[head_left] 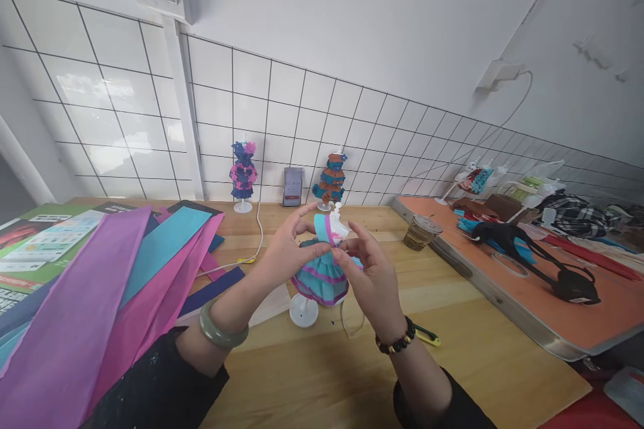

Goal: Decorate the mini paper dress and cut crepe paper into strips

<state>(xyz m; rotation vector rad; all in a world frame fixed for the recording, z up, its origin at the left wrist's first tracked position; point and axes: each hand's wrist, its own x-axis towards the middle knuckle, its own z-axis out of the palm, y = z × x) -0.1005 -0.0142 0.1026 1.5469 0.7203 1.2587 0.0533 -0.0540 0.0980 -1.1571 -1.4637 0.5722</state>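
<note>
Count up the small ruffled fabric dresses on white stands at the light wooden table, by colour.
Turquoise-and-purple ruffled fabric dress: 1
Navy-and-pink ruffled fabric dress: 1
Teal-and-brown ruffled fabric dress: 1
Total: 3

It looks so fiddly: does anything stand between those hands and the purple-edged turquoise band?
Nothing visible: the left hand and right hand meet at the turquoise band, above the ruffled skirt. The yellow tool lies off to the right, clear of it.
</note>
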